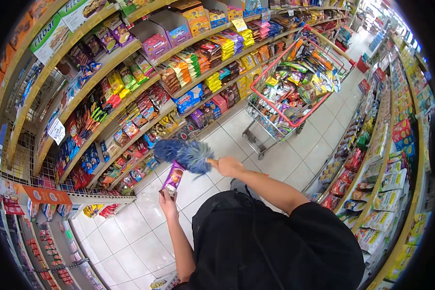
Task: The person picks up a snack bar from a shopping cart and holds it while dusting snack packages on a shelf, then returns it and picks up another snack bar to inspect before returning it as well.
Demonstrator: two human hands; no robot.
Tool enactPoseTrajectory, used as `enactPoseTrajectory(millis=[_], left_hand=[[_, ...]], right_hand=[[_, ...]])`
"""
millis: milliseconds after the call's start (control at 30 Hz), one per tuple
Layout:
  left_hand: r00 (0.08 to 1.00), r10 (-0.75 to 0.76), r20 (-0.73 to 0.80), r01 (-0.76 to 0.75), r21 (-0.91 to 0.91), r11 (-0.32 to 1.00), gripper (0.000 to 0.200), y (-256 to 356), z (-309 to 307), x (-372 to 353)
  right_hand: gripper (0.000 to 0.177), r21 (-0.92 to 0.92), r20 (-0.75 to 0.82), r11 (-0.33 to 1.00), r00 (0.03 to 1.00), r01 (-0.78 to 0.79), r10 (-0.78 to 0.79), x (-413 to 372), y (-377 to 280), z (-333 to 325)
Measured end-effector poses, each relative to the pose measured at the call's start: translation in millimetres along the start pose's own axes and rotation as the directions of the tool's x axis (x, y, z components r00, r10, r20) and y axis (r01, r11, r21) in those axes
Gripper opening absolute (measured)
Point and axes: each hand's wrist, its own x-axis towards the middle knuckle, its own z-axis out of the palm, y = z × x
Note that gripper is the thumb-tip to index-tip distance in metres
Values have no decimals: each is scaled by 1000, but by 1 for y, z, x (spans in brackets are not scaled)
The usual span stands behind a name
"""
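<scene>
My left hand (169, 205) is closed round the lower end of a purple snack packet (173, 179), which stands tilted up in front of me. In my right hand (230, 166) is the handle of a feather duster (191, 155) with fluffy blue and grey plumes. The plumes point left and overlap the top of the packet in this view. Both hands are over the tiled floor, close to the lower snack shelves.
Curved-looking shelves of packaged snacks (179, 72) run along the left. A shopping cart (275, 104) heaped with packets stands ahead on the white tile floor (135, 222). More stocked shelves (377, 193) line the right side. Behind my left arm is a white basket (166, 280).
</scene>
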Motion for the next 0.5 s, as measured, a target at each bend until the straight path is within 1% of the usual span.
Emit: enactPoseTrajectory(millis=[33,67,100,133,167,267,300,400,500], left_hand=[[999,40,-17,-38,102,994,25,14,9,-7],[983,179,38,-180,391,903,23,15,6,-2],[949,289,127,-302,635,711,22,17,0,4],[901,358,244,-394,806,441,20,24,2,4],[845,425,325,-488,793,365,15,27,9,3],[759,477,443,-634,668,389,16,25,17,15],[781,464,418,-594,727,344,15,32,24,15],[768,536,349,-629,567,532,14,40,27,22],[784,520,341,-614,549,566,14,58,26,24]], right_hand=[[57,-17,-11,1000,1000,15,-15,6,10,0],[59,-33,-20,999,999,28,-29,12,17,2],[62,-18,-5,998,998,57,-57,6,13,-5],[66,-2,9,997,997,83,-83,-8,4,-18],[69,17,21,994,994,106,-107,-20,-3,-27],[75,72,194,994,977,80,-92,-35,-15,-27],[76,57,224,994,969,95,-105,-32,-11,-13],[75,26,222,993,968,116,-119,-35,-2,-1],[69,26,174,998,983,59,-63,-38,6,-6]])
